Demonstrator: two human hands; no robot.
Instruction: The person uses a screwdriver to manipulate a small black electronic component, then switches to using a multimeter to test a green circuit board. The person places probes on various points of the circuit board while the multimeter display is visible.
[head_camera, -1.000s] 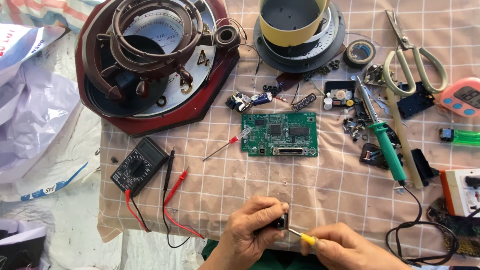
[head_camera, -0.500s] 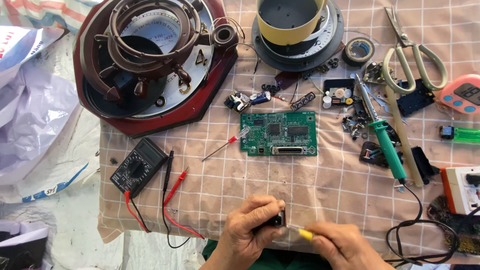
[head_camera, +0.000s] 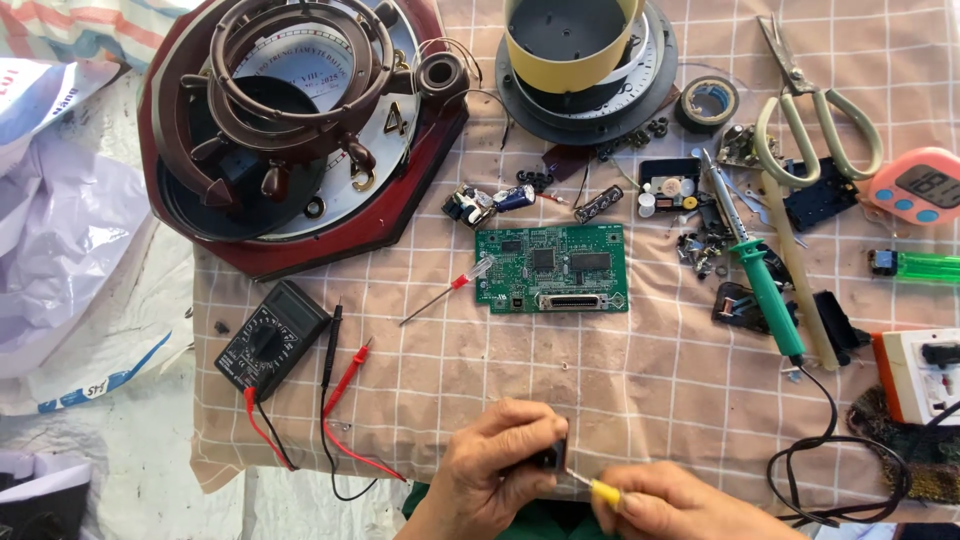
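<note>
At the near edge of a checked cloth (head_camera: 640, 390), seen from above, two bare hands work close together. The left hand (head_camera: 495, 470) is curled around a small dark part (head_camera: 553, 456), thumb and fingers pinching it so that only a sliver of it shows; what kind of part it is cannot be told from here. The right hand (head_camera: 675, 505) is closed around a small yellow-handled screwdriver (head_camera: 590, 487), its thin metal tip touching the dark part. Just beyond the hands, to the left, a black multimeter (head_camera: 272, 338) lies with its red and black probes (head_camera: 340, 365) beside it and their leads looping toward the cloth's edge. In the middle of the cloth sits a green circuit board (head_camera: 553, 268), with a slim red-handled screwdriver (head_camera: 448, 289) just to its left. To the right lies a green-handled soldering iron (head_camera: 758, 270), its black cord coiling near the right hand, and a white power strip (head_camera: 915, 375) at the right edge. Farther off are small loose electronic parts (head_camera: 490, 200), a roll of tape (head_camera: 707, 103), pale-handled scissors (head_camera: 815, 110) and a pink digital timer (head_camera: 920, 185). At the far side rest a large dark red wall clock (head_camera: 290, 130), opened face up, and a round yellow and grey housing (head_camera: 580, 50).
</note>
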